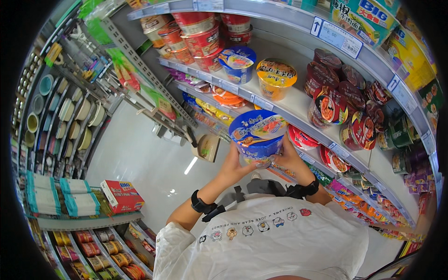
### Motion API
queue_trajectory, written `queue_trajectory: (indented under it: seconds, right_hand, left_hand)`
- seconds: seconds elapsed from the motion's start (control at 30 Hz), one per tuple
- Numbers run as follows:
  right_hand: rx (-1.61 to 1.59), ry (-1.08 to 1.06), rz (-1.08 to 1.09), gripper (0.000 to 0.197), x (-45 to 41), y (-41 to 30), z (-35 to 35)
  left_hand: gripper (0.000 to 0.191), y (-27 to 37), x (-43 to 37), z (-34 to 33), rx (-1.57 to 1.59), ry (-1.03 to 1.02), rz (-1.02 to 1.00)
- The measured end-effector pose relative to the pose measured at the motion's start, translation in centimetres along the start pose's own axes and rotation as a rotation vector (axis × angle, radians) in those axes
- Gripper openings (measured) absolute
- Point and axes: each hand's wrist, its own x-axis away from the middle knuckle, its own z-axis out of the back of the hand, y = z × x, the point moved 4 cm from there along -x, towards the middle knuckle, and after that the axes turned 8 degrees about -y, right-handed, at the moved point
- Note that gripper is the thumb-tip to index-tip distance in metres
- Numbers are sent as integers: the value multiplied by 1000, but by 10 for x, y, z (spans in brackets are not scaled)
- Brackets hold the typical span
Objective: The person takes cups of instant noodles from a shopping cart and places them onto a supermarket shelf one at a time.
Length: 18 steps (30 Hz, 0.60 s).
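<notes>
Both my hands hold a blue instant noodle tub (257, 136) in front of my chest, its printed lid turned up towards me. My left hand (235, 166) grips its left side and lower edge. Around its right side and base, my right hand (291, 161) is closed. Beyond the tub, on the shelf, stand a smaller blue noodle cup (238, 64) and a yellow noodle cup (276, 79). Dark red noodle cups (329, 106) are heaped to their right, some tilted. Stacked red noodle tubs (201, 38) stand further left.
The shelf's front edge (262, 101) with price tags curves past the tub. Lower shelves hold packaged noodles. A dustpan (206, 147) hangs or stands by the shelf end; which, I cannot tell. A red box (122, 196) sits on the left display, near racks of bowls (83, 110).
</notes>
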Motion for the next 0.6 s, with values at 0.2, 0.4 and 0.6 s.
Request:
queue_trajectory:
  seconds: [0.2,0.4,0.6]
  right_hand:
    - [360,61,152,106,-23,-6,33]
    - [457,111,103,99,-76,11,50]
    - [501,180,164,91,-140,-12,37]
  left_hand:
    - [75,30,-60,30,-224,-102,-183]
    - [91,13,-100,70,-336,-39,-332]
    - [89,2,-138,127,-300,-23,-413]
